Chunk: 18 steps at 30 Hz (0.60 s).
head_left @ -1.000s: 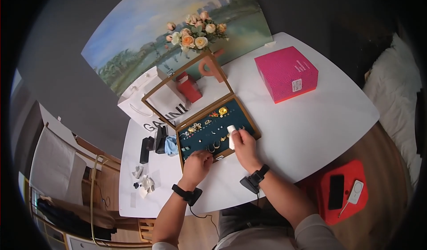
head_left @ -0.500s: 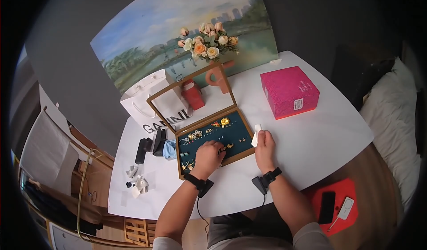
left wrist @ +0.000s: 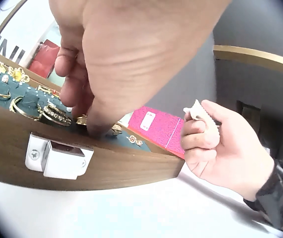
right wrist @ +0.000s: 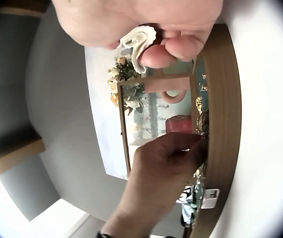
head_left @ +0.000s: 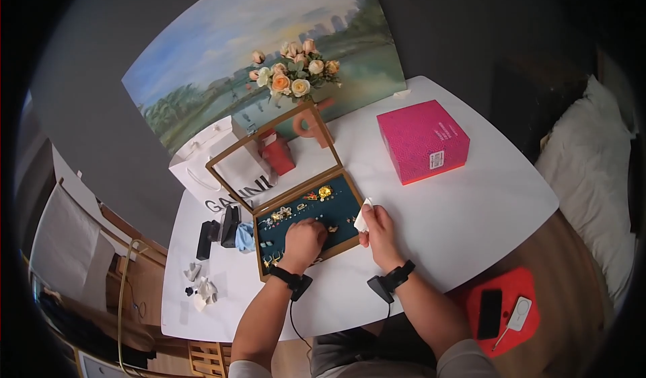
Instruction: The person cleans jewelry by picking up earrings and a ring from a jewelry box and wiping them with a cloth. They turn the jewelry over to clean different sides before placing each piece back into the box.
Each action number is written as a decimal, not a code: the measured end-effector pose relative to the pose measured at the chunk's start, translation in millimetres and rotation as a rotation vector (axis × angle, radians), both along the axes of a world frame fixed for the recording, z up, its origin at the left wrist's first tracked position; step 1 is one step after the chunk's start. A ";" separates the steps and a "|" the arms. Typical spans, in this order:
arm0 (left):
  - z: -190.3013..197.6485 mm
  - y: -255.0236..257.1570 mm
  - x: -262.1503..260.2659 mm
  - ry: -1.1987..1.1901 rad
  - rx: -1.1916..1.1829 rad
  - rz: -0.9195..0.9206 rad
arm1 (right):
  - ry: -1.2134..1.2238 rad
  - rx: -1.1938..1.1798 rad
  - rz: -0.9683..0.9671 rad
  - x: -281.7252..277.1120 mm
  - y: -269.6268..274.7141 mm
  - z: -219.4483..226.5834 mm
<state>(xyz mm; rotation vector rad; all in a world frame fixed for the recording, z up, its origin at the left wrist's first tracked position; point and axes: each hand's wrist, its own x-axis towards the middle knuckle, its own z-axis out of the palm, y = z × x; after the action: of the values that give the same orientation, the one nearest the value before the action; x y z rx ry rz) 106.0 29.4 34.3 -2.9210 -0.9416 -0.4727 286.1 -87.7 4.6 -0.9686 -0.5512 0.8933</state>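
In the head view, my left hand (head_left: 304, 243) reaches over the front edge of a wooden jewelry box (head_left: 340, 249) with a dark green lining. Its thumb and fingertips close at a gold jewelry piece (left wrist: 82, 120), most of which they hide. Gold hoops (left wrist: 56, 115) lie just left of these fingers, and several more gold pieces sit in the box. My right hand (head_left: 382, 236) grips a folded white cloth (right wrist: 140, 41) with a scalloped edge, near the box's right side. The framed glass lid (head_left: 229, 196) stands raised at the back.
Behind the lid are a white paper bag (head_left: 202, 156) and a red box (head_left: 278, 154). A pink box (head_left: 424, 142) sits at the back right. Left of the jewelry box lie black cases (head_left: 208, 239), a blue cloth (head_left: 245, 236) and crumpled white scraps (head_left: 203, 296). Flowers (head_left: 293, 75) stand behind.
My left hand has moved from the box's front left to the middle, among the gold pieces. With the white cloth, my right hand has gone from over the box to its right edge.
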 end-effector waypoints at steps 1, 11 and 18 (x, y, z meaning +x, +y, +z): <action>-2.2 2.6 -1.9 -0.066 -0.003 0.020 | -0.003 0.029 0.044 -2.4 0.8 1.1; -7.6 -38.4 -32.2 -1.176 -1.206 0.084 | -0.283 -0.108 0.154 -28.6 -0.6 -6.0; -29.9 -50.6 -39.8 -1.162 -1.492 -0.098 | -0.340 -0.173 0.095 -51.0 1.5 -1.4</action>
<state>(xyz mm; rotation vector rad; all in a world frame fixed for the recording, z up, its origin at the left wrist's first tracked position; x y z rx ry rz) 66.2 -21.2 4.4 -3.6271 -1.7787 -2.6514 235.1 -86.2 3.2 -1.2717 -0.8240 0.8753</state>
